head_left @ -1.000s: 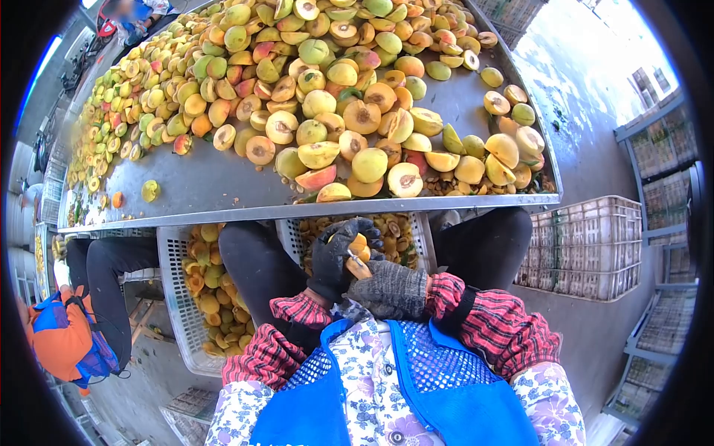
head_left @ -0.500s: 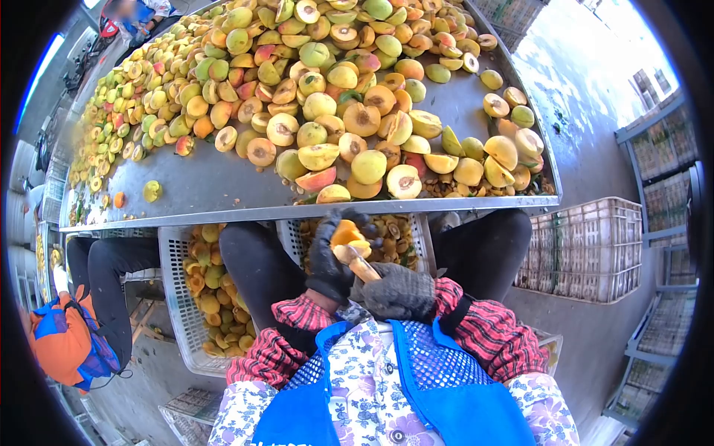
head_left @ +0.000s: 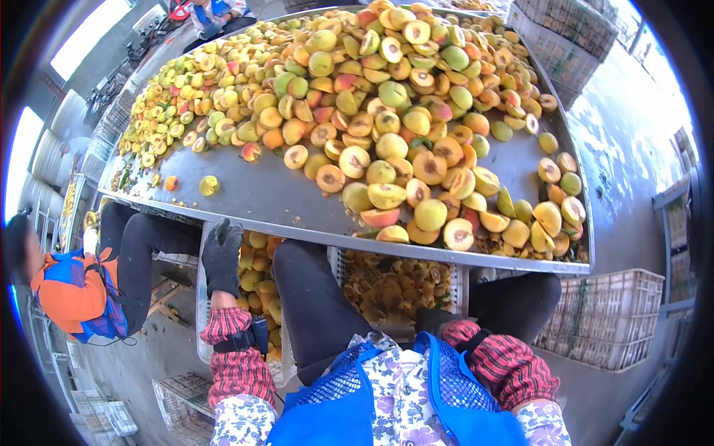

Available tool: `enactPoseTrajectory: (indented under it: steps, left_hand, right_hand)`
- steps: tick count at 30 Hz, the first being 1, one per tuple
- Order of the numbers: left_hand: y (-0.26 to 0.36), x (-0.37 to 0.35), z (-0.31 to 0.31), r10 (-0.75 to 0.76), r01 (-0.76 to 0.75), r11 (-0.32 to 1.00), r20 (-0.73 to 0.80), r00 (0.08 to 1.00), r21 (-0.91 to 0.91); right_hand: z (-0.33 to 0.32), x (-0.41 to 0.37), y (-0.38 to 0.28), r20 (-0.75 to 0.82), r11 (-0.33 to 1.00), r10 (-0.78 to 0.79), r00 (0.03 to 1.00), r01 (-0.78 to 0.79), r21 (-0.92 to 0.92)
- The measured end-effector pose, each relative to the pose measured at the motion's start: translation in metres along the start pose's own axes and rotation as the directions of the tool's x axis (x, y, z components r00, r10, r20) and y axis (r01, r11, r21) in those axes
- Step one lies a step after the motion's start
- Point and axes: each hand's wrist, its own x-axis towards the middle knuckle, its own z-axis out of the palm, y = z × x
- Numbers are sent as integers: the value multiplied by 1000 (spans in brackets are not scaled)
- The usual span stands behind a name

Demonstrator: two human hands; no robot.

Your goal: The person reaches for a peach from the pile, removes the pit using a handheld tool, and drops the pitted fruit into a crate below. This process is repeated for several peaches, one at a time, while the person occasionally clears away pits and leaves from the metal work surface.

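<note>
My left hand point(head_left: 222, 259), in a dark glove, reaches out over the left white crate point(head_left: 202, 297), which is filled with pitted yellow peach halves point(head_left: 256, 279). Its fingers stretch away from me, and I see no fruit in them. Low over my lap, my right hand point(head_left: 433, 320) is also gloved and close to the second crate point(head_left: 459, 290). Its fingers are in shadow and mostly out of sight, so what it holds cannot be made out. Brownish fruit scraps point(head_left: 394, 286) fill that second crate.
A metal table point(head_left: 297, 208) in front of me carries a large heap of halved peaches point(head_left: 401, 149). At right stands a white crate point(head_left: 606, 320). A person in an orange top point(head_left: 71, 293) sits at left; another person point(head_left: 219, 15) is at the far side.
My left hand has moved left from my lap to the left crate, and the peach half it held is gone from it. My right hand's wooden-handled tool no longer shows. The view has shifted.
</note>
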Motion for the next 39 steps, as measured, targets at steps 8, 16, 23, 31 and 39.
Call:
enactPoseTrajectory:
  steps: [8, 16, 23, 31, 39]
  left_hand:
    - [3, 118, 105, -23, 40, 998, 275, 961, -58]
    - [-3, 163, 171, -61, -41, 991, 688, 723, 130]
    - [48, 76, 129, -193, 627, 645, 701, 686, -436]
    - [112, -79, 141, -45, 797, 312, 830, 556, -517]
    - [128, -130, 157, 521, -361, 853, 587, 619, -377]
  right_hand:
    - [-29, -20, -24, 19, 955, 158, 987, -158, 251]
    - [-15, -19, 2, -174, 902, 304, 937, -225, 368]
    - [-82, -83, -71, -458, 735, 275, 845, 123, 667]
    - [-142, -114, -133, -676, 458, 305, 671, 519, 722]
    - [-135, -110, -131, -883, 802, 267, 387, 419, 426]
